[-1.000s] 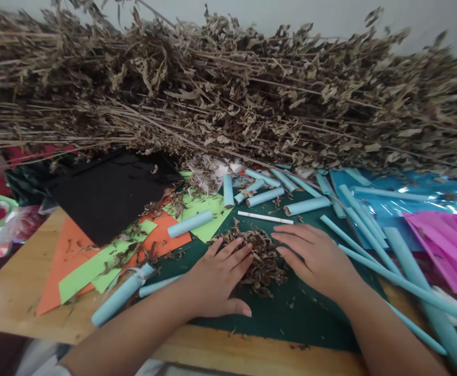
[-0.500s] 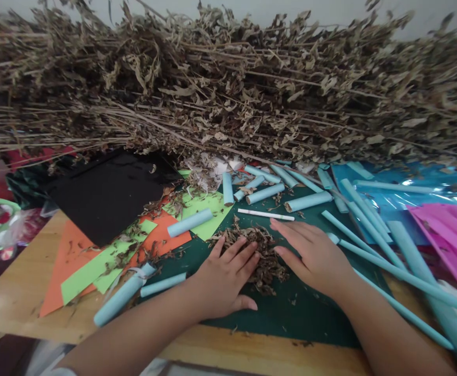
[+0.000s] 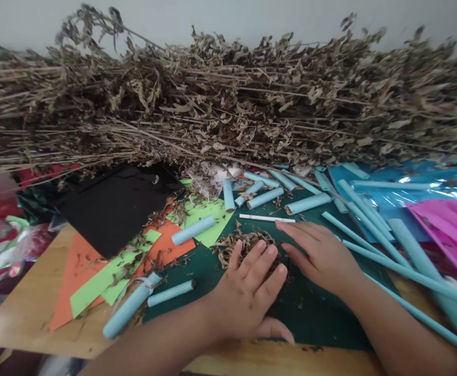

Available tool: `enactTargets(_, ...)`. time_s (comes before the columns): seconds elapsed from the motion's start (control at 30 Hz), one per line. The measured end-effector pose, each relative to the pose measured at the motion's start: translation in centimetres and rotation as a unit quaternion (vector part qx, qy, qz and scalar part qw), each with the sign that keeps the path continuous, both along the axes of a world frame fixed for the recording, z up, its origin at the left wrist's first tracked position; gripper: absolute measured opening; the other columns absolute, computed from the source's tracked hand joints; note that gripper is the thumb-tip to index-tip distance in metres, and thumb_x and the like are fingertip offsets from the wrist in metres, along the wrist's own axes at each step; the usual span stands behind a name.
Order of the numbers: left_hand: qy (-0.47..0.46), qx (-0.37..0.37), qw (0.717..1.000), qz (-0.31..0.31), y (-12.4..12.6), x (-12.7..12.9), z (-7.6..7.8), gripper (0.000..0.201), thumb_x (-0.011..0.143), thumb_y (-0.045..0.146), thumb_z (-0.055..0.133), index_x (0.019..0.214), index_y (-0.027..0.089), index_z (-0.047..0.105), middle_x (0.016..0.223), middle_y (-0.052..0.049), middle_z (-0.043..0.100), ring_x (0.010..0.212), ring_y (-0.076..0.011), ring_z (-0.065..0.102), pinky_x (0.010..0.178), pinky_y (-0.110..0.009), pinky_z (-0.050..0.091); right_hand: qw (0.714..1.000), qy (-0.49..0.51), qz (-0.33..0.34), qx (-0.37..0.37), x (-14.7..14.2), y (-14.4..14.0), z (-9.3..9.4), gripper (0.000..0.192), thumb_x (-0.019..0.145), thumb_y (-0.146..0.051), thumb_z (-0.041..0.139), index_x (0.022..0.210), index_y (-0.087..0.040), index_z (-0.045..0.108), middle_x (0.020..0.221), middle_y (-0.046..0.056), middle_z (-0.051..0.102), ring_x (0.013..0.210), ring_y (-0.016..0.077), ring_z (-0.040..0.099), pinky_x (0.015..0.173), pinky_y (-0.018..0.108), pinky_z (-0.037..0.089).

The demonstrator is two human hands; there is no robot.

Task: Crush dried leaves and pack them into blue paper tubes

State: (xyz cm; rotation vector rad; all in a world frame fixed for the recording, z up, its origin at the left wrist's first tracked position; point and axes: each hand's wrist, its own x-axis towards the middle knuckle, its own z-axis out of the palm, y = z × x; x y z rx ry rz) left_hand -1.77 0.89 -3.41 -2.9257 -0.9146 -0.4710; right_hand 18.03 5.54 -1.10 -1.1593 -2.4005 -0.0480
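A small heap of crushed dry leaves lies on a dark green mat. My left hand rests flat on the near side of the heap, fingers spread, covering part of it. My right hand lies flat against the heap's right side, fingers pointing left. Neither hand grips anything. A thin white stick lies just beyond the heap.
A big bundle of dried leafy stalks fills the back. Light blue paper rolls lie scattered, with longer rolls at right. Black card, orange paper and green paper lie left; blue foil and pink paper right.
My left hand slid right, further over the leaf heap. The right hand stayed beside it. The heap looks more compact and partly hidden. The view tilted up slightly.
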Motion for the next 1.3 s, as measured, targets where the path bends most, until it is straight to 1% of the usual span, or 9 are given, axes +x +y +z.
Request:
enactTargets(0.07, 0.006, 0.002, 1.0, -0.015, -0.3, 0.4, 0.1, 0.085, 0.071, 0.066, 0.02, 0.132, 0.011, 0.002, 0.138, -0.014, 0.01, 0.126, -0.0333, 0.003, 0.097, -0.056, 0.004, 1.0, 0.005, -0.003, 0.007, 0.1, 0.1, 0.0, 0.032, 0.083, -0.026, 0.036, 0.11, -0.013, 0.048, 0.101, 0.009, 0.058, 0.091, 0.0197, 0.051, 0.075, 0.035, 0.042)
enactTargets(0.23, 0.088, -0.102, 0.991, -0.003, -0.3, 1.5, 0.0, 0.079, 0.073, 0.065, 0.007, 0.131, 0.012, 0.014, 0.137, -0.011, 0.02, 0.126, -0.0268, 0.013, 0.098, -0.053, 0.008, 1.0, -0.012, -0.001, 0.022, 0.3, 0.2, 0.1, 0.029, 0.082, -0.024, 0.036, 0.102, -0.013, 0.054, 0.097, 0.008, 0.06, 0.089, 0.0202, 0.052, 0.075, 0.036, 0.042)
enactTargets(0.47, 0.064, -0.044, 0.997, -0.015, -0.3, 1.1, 0.9, 0.081, 0.073, 0.065, 0.017, 0.132, 0.01, 0.008, 0.138, -0.012, 0.01, 0.126, -0.0308, 0.002, 0.097, -0.055, -0.001, 1.0, 0.006, -0.005, 0.017, 0.7, 0.3, 0.0, 0.028, 0.083, -0.024, 0.034, 0.096, -0.016, 0.058, 0.094, 0.007, 0.061, 0.087, 0.0193, 0.053, 0.073, 0.035, 0.041)
enactTargets(0.6, 0.122, -0.104, 0.987, 0.007, -0.1, 1.3, 1.1, 0.082, 0.072, 0.066, 0.011, 0.132, 0.01, 0.012, 0.137, -0.012, 0.016, 0.127, -0.0282, 0.008, 0.099, -0.052, 0.003, 1.0, 0.015, 0.005, 0.009, 0.6, 0.3, 0.1, 0.026, 0.083, -0.023, 0.036, 0.094, -0.015, 0.059, 0.092, 0.006, 0.062, 0.086, 0.0185, 0.053, 0.073, 0.035, 0.04)
enactTargets(0.7, 0.109, -0.148, 0.983, 0.004, 0.7, 0.9, 1.8, 0.087, 0.069, 0.069, 0.014, 0.132, 0.01, 0.005, 0.138, -0.012, 0.011, 0.127, -0.0262, 0.006, 0.101, -0.049, 0.008, 1.0, 0.02, 0.009, 0.001, 0.6, 0.3, 0.2, 0.026, 0.083, -0.023, 0.036, 0.094, -0.016, 0.058, 0.091, 0.005, 0.062, 0.085, 0.0186, 0.053, 0.072, 0.035, 0.039)
enactTargets(0.87, 0.012, -0.191, 0.977, 0.093, 3.4, -1.2, 3.0, 0.087, 0.07, 0.069, 0.014, 0.132, 0.009, 0.002, 0.139, -0.013, 0.006, 0.127, -0.0246, 0.004, 0.103, -0.043, 0.012, 0.999, 0.016, 0.022, -0.046, 1.0, 0.6, 0.2, 0.028, 0.084, -0.024, 0.033, 0.094, -0.017, 0.058, 0.091, 0.005, 0.062, 0.083, 0.0178, 0.053, 0.072, 0.034, 0.039)
enactTargets(0.97, 0.031, -0.247, 0.959, 0.136, 4.9, -2.2, 3.0, 0.077, 0.077, 0.061, 0.01, 0.132, 0.008, 0.009, 0.138, -0.014, 0.011, 0.127, -0.0218, 0.008, 0.102, -0.04, 0.019, 0.997, 0.012, 0.034, -0.069, 0.9, 0.7, 0.3, 0.028, 0.084, -0.023, 0.032, 0.094, -0.017, 0.059, 0.09, 0.006, 0.062, 0.081, 0.0177, 0.054, 0.069, 0.034, 0.039)
enactTargets(1.1, 0.083, -0.256, 0.947, 0.176, 5.8, -2.0, 2.8, 0.071, 0.081, 0.055, 0.011, 0.131, 0.004, 0.014, 0.137, -0.017, 0.014, 0.126, -0.0229, 0.013, 0.101, -0.041, 0.021, 0.995, 0.005, 0.049, -0.089, 0.6, 0.6, 0.4, 0.028, 0.084, -0.023, 0.033, 0.093, -0.018, 0.059, 0.087, 0.006, 0.062, 0.078, 0.0179, 0.054, 0.066, 0.033, 0.039)
enactTargets(1.3, 0.14, -0.256, 0.948, 0.126, 4.9, -0.8, 4.0, 0.068, 0.078, 0.058, 0.023, 0.128, 0.014, 0.026, 0.135, -0.012, 0.024, 0.125, -0.0271, 0.018, 0.1, -0.047, 0.021, 0.995, 0.017, 0.048, -0.083, 0.7, 0.5, 0.2, 0.028, 0.084, -0.023, 0.033, 0.095, -0.019, 0.058, 0.089, 0.004, 0.062, 0.08, 0.0179, 0.053, 0.068, 0.034, 0.039)
